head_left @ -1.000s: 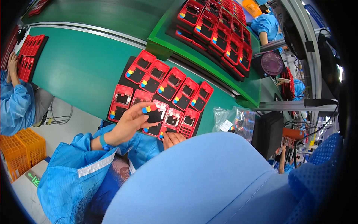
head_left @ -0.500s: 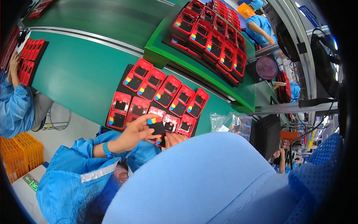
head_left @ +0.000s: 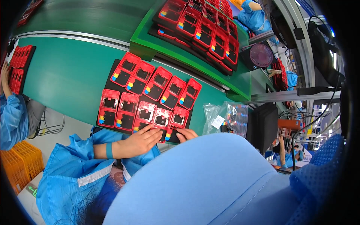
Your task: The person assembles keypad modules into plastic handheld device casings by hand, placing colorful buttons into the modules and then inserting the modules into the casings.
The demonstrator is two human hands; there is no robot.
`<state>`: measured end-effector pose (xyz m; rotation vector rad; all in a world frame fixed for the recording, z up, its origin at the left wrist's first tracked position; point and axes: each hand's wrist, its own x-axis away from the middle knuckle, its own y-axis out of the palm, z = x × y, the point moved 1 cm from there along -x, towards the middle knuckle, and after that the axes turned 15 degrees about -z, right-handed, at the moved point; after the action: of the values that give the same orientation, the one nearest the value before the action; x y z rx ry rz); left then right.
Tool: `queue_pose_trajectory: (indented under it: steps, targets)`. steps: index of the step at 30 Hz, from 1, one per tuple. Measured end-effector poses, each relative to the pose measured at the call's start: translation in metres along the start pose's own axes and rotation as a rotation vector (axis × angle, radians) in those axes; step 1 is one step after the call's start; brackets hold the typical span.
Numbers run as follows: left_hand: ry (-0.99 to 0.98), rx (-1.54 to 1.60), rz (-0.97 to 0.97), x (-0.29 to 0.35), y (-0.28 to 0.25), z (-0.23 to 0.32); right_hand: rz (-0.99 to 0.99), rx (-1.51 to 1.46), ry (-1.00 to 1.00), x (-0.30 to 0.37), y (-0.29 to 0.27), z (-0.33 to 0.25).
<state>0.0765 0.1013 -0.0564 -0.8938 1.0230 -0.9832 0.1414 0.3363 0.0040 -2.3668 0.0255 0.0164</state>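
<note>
Two rows of red plastic casings lie on a black tray (head_left: 117, 64) in front of me. They have rectangular windows, and many show black panels with yellow and blue tabs. My left hand (head_left: 141, 143) lies with its fingers stretched out over the lower part of a near-row casing (head_left: 146, 109), pressing down beside another casing (head_left: 162, 119). Near the tray's right end, my right hand (head_left: 187, 134) touches the lower part of the end casing (head_left: 179, 117), fingers apart. The cap brim hides part of this hand.
A raised green stand (head_left: 144, 44) holds stacked trays of red casings (head_left: 204, 32). Clear plastic bags (head_left: 225, 118) lie right of my tray, near black stacked sheets (head_left: 262, 122). A small fan (head_left: 261, 55) stands beyond. At left, a co-worker's hand (head_left: 5, 77) is beside another tray.
The black panel with the coloured tab has left my left fingers, which have come down flat onto the casings. My right hand shows more to the right. The whole view has shifted slightly.
</note>
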Motion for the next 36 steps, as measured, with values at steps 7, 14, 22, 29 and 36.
queue_pose_trajectory:
  steps: [7,14,22,29,36]
  targets:
    - [-0.089,-0.063,-0.059,-0.009,-0.017,0.008,0.239,0.349,-0.095,-0.006,0.011,0.0]
    - [-0.116,-0.121,-0.057,-0.011,-0.022,0.013,0.19,0.393,-0.037,-0.009,0.012,-0.022]
    - [-0.14,-0.208,-0.1,-0.01,-0.018,0.019,0.133,0.647,-0.226,0.009,0.027,-0.008]
    - [-0.163,-0.289,-0.123,-0.022,-0.032,0.019,0.153,0.705,-0.181,0.013,0.027,-0.009]
    - [-0.114,-0.327,-0.1,-0.048,-0.038,0.016,0.2,0.658,-0.292,0.011,0.042,0.011]
